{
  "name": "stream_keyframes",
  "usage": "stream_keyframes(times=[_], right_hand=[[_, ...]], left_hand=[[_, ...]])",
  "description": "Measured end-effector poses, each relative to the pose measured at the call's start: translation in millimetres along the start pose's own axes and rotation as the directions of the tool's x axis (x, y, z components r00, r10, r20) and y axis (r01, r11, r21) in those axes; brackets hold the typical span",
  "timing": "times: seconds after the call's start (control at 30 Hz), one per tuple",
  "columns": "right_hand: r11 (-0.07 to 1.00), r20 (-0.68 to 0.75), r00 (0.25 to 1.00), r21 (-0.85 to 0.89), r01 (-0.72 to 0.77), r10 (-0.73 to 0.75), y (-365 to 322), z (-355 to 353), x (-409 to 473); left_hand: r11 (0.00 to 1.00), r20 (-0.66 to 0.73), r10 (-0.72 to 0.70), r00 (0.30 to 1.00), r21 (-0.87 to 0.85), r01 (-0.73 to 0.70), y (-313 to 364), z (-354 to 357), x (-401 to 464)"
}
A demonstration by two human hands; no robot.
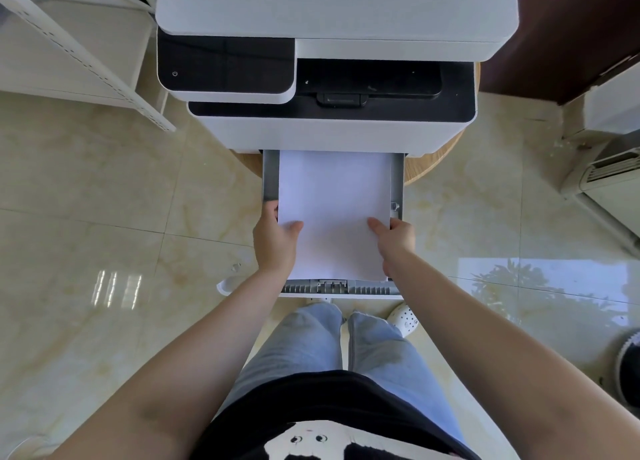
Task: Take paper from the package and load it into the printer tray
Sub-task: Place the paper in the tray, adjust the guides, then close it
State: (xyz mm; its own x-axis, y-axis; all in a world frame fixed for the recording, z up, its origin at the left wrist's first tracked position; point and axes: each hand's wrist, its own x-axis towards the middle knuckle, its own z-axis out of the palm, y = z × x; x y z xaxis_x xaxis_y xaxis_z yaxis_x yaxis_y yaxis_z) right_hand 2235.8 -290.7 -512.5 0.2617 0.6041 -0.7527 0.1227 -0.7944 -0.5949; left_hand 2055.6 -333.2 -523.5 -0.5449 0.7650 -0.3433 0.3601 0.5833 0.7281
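The paper stack [334, 213] lay in the open printer tray [270, 179] between both hands; left hand [275, 239] and right hand [396, 241] gripped its side edges, thumbs on top, fingers beneath.

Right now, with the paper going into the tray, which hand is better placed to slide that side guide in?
Right, probably: the right hand grips the paper just below the guide tab on the tray wall; the left hand holds the opposite edge.
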Motion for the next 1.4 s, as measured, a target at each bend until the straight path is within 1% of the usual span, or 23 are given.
stream_keyframes(times=[0.1, 0.17, 0.2, 0.27, 0.3, 0.37, 0.43, 0.47, 0.5, 0.53, 0.6, 0.63, 0.7, 0.73, 0.83, 1.03, 1.17, 1.3, 1.4], right_hand=[[1.000, 0.017, 1.000, -0.017, 0.014, -0.014, 0.0, -2.1, -1.8], [0.997, 0.036, 0.999, -0.061, 0.043, -0.041, 0.1, -6.6, -4.8], [0.993, 0.044, 0.997, -0.097, 0.068, -0.064, 1.1, -9.5, -6.4], [0.971, 0.037, 0.989, -0.185, 0.149, -0.144, 5.4, -16.1, -10.3], [0.946, 0.022, 0.979, -0.252, 0.202, -0.203, 9.4, -19.1, -11.9], [0.846, -0.022, 0.938, -0.440, 0.301, -0.345, 19.5, -23.5, -16.2], [0.731, -0.083, 0.885, -0.601, 0.322, -0.458, 31.2, -24.6, -18.2], [0.706, -0.107, 0.877, -0.643, 0.298, -0.468, 36.6, -24.0, -19.0], [0.704, -0.114, 0.890, -0.659, 0.265, -0.442, 41.6, -22.8, -19.6], [0.721, -0.103, 0.917, -0.654, 0.230, -0.386, 45.6, -21.2, -20.2], [0.762, -0.051, 0.965, -0.624, 0.171, -0.258, 50.8, -17.2, -21.8], [0.770, -0.027, 0.977, -0.620, 0.150, -0.212, 52.6, -15.2, -22.4], [0.747, -0.015, 0.985, -0.653, 0.122, -0.174, 55.5, -11.5, -23.0], [0.730, -0.021, 0.985, -0.674, 0.113, -0.171, 56.6, -9.7, -22.9], [0.712, -0.036, 0.985, -0.695, 0.098, -0.171, 59.1, -6.3, -23.0], [0.694, -0.082, 0.973, -0.714, 0.095, -0.217, 63.0, -1.6, -21.0], [0.686, -0.103, 0.966, -0.721, 0.093, -0.239, 63.7, 1.4, -19.3], [0.696, -0.082, 0.968, -0.709, 0.110, -0.236, 64.0, -4.4, -18.7], [0.697, -0.069, 0.970, -0.707, 0.118, -0.235, 63.5, -6.9, -16.9]], left_hand=[[0.989, -0.027, 0.026, 0.999, 0.144, -0.022, 3.2, 0.2, 0.4], [0.970, -0.037, 0.048, 0.998, 0.238, -0.037, 4.2, 0.7, 1.0], [0.957, -0.046, 0.071, 0.996, 0.284, -0.055, 3.7, 0.5, 1.2], [0.918, -0.068, 0.160, 0.985, 0.378, -0.123, -0.4, 1.2, 2.4], [0.895, -0.079, 0.209, 0.975, 0.418, -0.158, -3.3, 1.4, 3.7], [0.855, -0.101, 0.266, 0.959, 0.484, -0.186, -9.7, 0.4, 7.7], [0.838, -0.098, 0.252, 0.963, 0.520, -0.166, -15.0, -3.1, 9.2], [0.842, -0.095, 0.235, 0.967, 0.517, -0.154, -18.0, -4.9, 8.5], [0.855, -0.087, 0.210, 0.974, 0.499, -0.140, -21.4, -6.5, 6.7], [0.874, -0.068, 0.172, 0.983, 0.472, -0.120, -24.4, -7.9, 3.5], [0.900, 0.008, 0.062, 0.998, 0.432, -0.060, -28.9, -10.0, -6.2], [0.900, 0.052, 0.001, 0.999, 0.434, -0.023, -30.9, -10.2, -11.6], [0.886, 0.118, -0.100, 0.988, 0.462, 0.034, -34.6, -9.0, -21.3], [0.880, 0.138, -0.126, 0.982, 0.472, 0.047, -35.2, -7.9, -25.3], [0.868, 0.156, -0.136, 0.978, 0.496, 0.041, -35.4, -2.3, -32.3], [0.831, 0.102, -0.083, 0.991, 0.555, 0.012, -32.4, 0.3, -35.4], [0.826, 0.081, -0.096, 0.992, 0.563, 0.033, -29.6, 0.5, -35.6], [0.825, 0.104, -0.068, 0.992, 0.564, -0.003, -30.8, -3.6, -37.1], [0.825, 0.101, -0.084, 0.991, 0.565, 0.013, -30.3, -2.2, -35.6]])
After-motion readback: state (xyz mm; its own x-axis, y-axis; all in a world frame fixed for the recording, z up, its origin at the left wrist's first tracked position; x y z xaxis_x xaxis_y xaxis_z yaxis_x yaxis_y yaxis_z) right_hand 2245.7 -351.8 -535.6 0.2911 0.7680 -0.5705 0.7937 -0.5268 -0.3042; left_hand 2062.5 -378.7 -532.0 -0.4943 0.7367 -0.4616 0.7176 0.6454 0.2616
